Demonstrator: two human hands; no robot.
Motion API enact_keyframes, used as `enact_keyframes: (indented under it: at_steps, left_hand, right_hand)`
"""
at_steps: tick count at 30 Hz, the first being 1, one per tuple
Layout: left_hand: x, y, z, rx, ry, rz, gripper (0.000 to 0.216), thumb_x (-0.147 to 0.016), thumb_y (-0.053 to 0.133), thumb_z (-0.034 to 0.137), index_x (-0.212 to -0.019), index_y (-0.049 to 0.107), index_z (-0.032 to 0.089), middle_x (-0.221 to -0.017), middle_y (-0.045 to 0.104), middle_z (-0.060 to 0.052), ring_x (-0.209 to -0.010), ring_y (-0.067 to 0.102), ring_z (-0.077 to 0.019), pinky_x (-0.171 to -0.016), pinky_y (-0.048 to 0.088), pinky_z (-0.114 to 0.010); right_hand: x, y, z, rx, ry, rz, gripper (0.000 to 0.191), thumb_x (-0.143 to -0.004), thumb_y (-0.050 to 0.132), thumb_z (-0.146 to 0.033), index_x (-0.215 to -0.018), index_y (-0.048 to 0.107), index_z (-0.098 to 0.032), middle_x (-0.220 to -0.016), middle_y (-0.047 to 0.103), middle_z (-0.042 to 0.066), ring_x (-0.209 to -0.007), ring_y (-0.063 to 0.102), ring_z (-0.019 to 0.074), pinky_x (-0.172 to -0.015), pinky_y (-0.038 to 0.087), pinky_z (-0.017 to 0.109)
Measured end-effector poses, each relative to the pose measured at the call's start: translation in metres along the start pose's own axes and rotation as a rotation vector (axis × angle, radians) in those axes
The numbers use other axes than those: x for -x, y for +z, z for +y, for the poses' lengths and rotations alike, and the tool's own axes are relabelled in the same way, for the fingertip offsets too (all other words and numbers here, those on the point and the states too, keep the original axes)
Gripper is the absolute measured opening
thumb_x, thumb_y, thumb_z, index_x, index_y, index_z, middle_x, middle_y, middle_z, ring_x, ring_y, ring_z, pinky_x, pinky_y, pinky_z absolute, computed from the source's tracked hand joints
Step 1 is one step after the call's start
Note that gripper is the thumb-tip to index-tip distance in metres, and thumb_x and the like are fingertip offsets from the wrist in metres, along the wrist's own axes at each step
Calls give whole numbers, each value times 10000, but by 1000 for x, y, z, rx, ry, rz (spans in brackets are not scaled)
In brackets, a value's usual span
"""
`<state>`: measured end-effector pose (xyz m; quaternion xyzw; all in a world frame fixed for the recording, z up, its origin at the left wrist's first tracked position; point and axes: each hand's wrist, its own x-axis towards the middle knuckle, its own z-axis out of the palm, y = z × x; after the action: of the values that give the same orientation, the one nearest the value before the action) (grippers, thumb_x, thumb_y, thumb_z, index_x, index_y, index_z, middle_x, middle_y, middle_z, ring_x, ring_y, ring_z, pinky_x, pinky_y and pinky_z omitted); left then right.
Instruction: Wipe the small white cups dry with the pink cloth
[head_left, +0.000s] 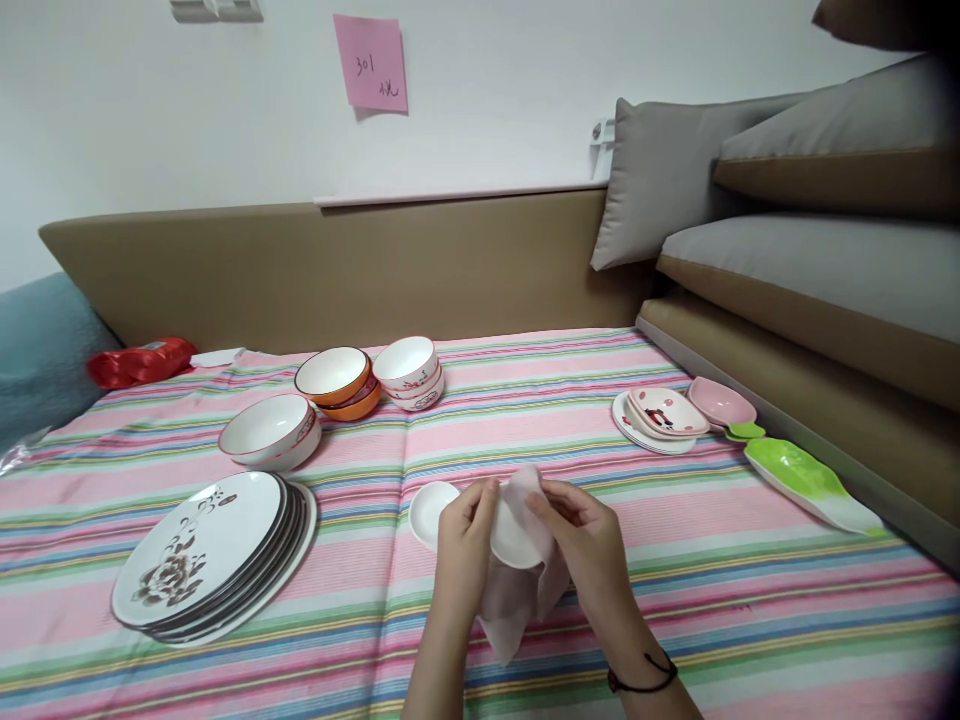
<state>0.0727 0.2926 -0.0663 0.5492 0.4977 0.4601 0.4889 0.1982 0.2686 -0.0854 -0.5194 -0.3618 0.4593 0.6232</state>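
Observation:
At the front middle, my left hand (466,535) grips the left edge of a small white dish (515,537), fingers closed. My right hand (583,528) is closed on a pale greyish-pink cloth (517,612), pinching it over the dish's right rim. The cloth drapes behind and below the dish, and one corner hangs down. Part of the dish is covered by the cloth and my fingers. Just left of my left hand, another small white dish (432,512) lies on the striped cover.
A stack of oval flowered plates (214,535) lies at left. Behind it stand white bowls (270,425), orange bowls (337,380) and red-rimmed bowls (409,365). At right are a strawberry-patterned dish (667,412), a pink bowl (721,402) and a green leaf-shaped dish (810,483), beside stacked cushions (817,265).

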Motion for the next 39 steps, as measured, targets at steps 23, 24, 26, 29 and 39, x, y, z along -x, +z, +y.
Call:
enact_keyframes:
  at_steps: [23,24,26,29,39]
  left_hand:
    - [-4,-6,1,-2,-36,-132,335,-830,507,452,-753,630,150,-646,529,-14,-586,450,-121,-443,346,-200]
    - [-4,-6,1,-5,-41,-142,347,-825,511,459,-699,598,148,-608,485,-1,-561,421,-110,-434,325,-196]
    - [-5,-7,0,-11,-65,-176,386,-821,509,478,-618,523,150,-550,397,22,-511,360,-91,-415,280,-194]
    - [-5,-8,-1,-12,-82,-219,420,-820,503,492,-572,442,158,-524,334,37,-486,313,-78,-414,248,-196]
    - [-1,-6,5,154,-89,-217,401,-783,591,480,-1060,556,192,-733,542,6,-647,520,-137,-542,460,-231]
  right_hand:
    - [3,-1,3,719,-320,43,441,-875,404,-512,-613,440,-160,-488,380,-23,-472,351,88,-478,227,216]
    - [3,-2,4,721,-318,43,443,-869,419,-515,-605,437,-160,-486,377,-24,-472,346,87,-477,225,215]
    - [3,-3,4,737,-307,62,487,-855,441,-539,-554,397,-159,-465,343,-27,-463,317,81,-469,207,219]
    - [3,-4,4,757,-322,48,494,-865,428,-530,-543,388,-158,-459,343,-26,-459,316,81,-468,204,218]
    - [-1,-3,3,748,-322,183,437,-874,390,-510,-614,469,-167,-464,393,-23,-445,343,95,-461,225,219]
